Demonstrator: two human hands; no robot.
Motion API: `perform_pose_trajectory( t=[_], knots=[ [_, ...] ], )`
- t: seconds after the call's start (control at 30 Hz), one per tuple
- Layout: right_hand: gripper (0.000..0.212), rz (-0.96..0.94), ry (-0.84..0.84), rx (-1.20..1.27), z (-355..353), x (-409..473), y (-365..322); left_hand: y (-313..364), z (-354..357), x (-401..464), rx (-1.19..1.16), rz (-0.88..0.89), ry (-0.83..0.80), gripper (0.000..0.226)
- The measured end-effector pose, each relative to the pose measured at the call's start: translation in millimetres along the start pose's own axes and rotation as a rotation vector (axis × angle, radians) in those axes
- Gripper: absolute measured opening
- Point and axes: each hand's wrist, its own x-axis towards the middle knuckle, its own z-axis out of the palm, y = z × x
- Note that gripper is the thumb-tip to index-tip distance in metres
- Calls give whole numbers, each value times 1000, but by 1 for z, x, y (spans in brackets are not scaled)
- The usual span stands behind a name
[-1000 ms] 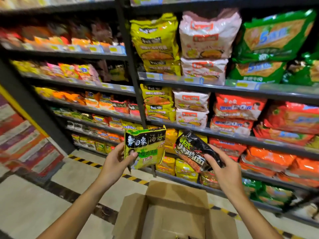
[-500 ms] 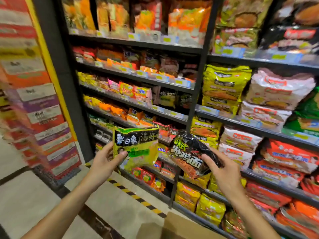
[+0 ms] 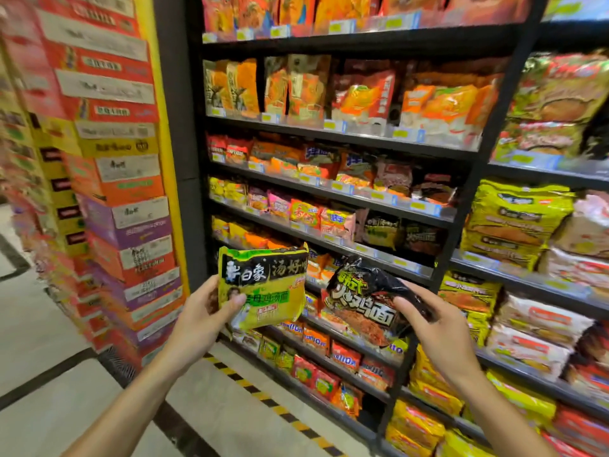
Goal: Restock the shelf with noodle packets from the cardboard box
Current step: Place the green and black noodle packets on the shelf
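Pale floor tiles [image 3: 39,328] with dark seams and a yellow-and-black hazard stripe [image 3: 263,395] are seen at the foot of a tall black metal shelving unit [image 3: 468,206], whose tiers are packed with orange, red, yellow and black noodle packets behind small yellow price tags. To the left of that shelving unit, a leaning stack of red, orange and purple cartons [image 3: 115,179] is shown, blurred at its far edge. In front of the unit's lower tiers, a yellow-green plastic noodle packet with a black band of white characters [image 3: 263,286] is held upright by the left hand [image 3: 201,319], whose thumb is pressed on the packet's front and whose fingers are closed behind its left edge. Just to the right of it, close but seemingly not touching, a crinkled black plastic noodle packet with red and white lettering [image 3: 365,301] is held tilted by the right hand [image 3: 438,328], clamped on its right side with the thumb laid across the front. Both packets are kept clear of the shelves, level with the tier carrying similar green and black packets [image 3: 400,234] near the unit's central upright.
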Motion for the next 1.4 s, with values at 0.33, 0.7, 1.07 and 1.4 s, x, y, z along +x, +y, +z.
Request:
perform_pose_trajectory(
  t=[0.33, 0.7, 1.07, 1.4],
  knots=[
    [34, 40, 62, 3, 32, 59, 17, -23, -8, 70, 13, 3, -29, 35],
    [34, 77, 220, -50, 51, 151, 95, -68, 53, 238, -2, 65, -207, 24],
    [33, 188, 343, -200, 44, 198, 146, -142, 135, 364, -88, 39, -398, 64],
    [35, 261, 447, -268, 61, 252, 173, -191, 188, 468, -198, 65, -533, 89]
  ],
)
